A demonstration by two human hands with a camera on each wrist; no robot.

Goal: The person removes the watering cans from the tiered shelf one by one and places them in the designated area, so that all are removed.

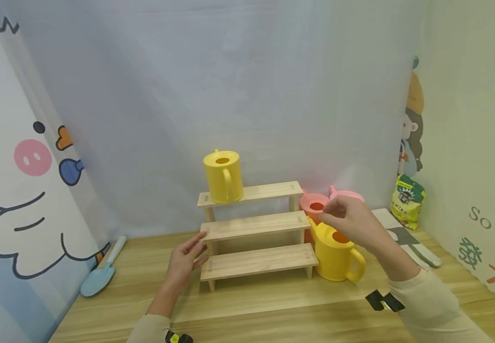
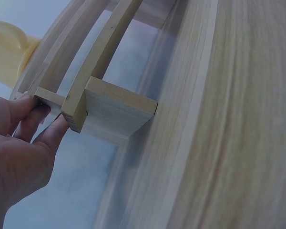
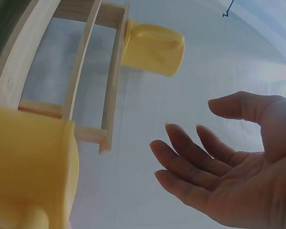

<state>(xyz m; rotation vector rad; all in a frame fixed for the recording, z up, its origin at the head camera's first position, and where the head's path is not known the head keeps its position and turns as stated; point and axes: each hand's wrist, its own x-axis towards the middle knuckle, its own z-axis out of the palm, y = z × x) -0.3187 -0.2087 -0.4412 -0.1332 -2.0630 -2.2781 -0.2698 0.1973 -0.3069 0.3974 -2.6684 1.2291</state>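
A three-step wooden stand [image 1: 258, 261] is on the table. My left hand [image 1: 183, 261] is at its left end, and in the left wrist view the fingertips [image 2: 53, 131] touch the plank ends. One yellow watering can [image 1: 213, 178] sits on the top step, at its left. Another yellow watering can [image 1: 331, 255] stands on the table against the stand's right end. My right hand [image 1: 350, 219] hovers over that can, fingers loosely bent and nothing held, as the right wrist view shows.
Behind the right yellow can are a red-pink watering can [image 1: 309, 202] and a pink one [image 1: 350, 194], partly hidden. Gloves [image 1: 406, 236] lie at the right near a green-yellow packet [image 1: 408, 200]. A light blue trowel [image 1: 99, 278] lies at the left. Curtains surround the table.
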